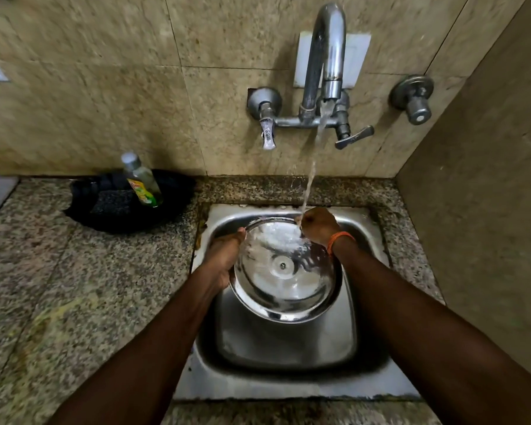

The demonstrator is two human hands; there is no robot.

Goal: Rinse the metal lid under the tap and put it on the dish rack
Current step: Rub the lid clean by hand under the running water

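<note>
Steel lid (284, 271) tilted under tap (325, 56) so water runs off; my left hand (224, 256) and right hand (318, 225) grip its rim.

Wet metal lid (285, 280) under tap (325, 56), over sink (288, 348)

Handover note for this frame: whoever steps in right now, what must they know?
Left hand grips the metal lid at its left rim.
Right hand holds the far rim, in the stream.
The metal lid is over the sink, water from the tap running onto it.
Done: rinsing under way.
Left: finish rinsing, set it on the dish rack, not in view.
</note>
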